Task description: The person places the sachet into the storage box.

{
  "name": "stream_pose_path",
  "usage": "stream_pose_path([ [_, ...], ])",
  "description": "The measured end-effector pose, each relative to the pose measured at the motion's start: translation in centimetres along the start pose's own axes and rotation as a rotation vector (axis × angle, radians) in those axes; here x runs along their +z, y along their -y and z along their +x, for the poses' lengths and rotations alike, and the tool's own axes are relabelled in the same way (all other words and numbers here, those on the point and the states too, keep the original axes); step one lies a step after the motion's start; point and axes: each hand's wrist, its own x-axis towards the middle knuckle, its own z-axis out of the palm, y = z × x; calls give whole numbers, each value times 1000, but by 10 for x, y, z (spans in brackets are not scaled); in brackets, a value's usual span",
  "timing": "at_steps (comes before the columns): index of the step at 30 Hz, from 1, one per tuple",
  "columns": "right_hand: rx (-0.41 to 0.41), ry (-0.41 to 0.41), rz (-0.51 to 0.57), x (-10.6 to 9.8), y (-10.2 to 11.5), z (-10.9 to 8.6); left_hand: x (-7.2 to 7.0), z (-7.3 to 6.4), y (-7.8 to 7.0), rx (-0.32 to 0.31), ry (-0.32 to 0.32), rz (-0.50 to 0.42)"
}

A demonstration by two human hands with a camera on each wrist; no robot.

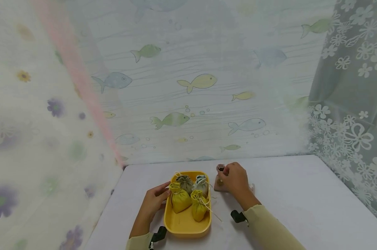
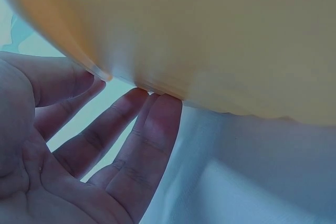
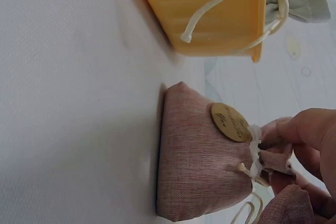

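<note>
On the white table stands a yellow plastic tray [image 1: 187, 225] holding several drawstring pouches: a yellow pouch [image 1: 180, 201], another yellow pouch [image 1: 199, 208], an olive-grey pouch [image 1: 184, 184] and a pale grey-green pouch [image 1: 201, 186]. My left hand [image 1: 155, 201] touches the tray's left side, its extended fingertips [image 2: 163, 114] against the outer wall. To the right of the tray, my right hand [image 1: 235, 177] pinches the gathered top of a dusty-pink drawstring pouch [image 3: 205, 156]. That pouch rests on the table and bears a round tan tag [image 3: 230, 123] with writing.
A small pale object [image 1: 252, 188] shows partly behind the right forearm. White cords [image 1: 215, 213] trail over the tray's right rim. A fish-print curtain [image 1: 201, 104] hangs behind the table [image 1: 288, 194], with a flowered sheer curtain [image 1: 357, 132] at right.
</note>
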Motion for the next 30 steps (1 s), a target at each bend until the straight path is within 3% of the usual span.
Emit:
stream_pose_path([
  [4, 13, 28, 40, -4, 0, -1, 0, 0, 0, 3, 3, 0],
  [12, 21, -49, 106, -5, -1, -4, 0, 1, 1, 2, 1, 1],
  [30, -13, -97, 187, -21, 4, -11, -1, 0, 0, 1, 6, 8],
])
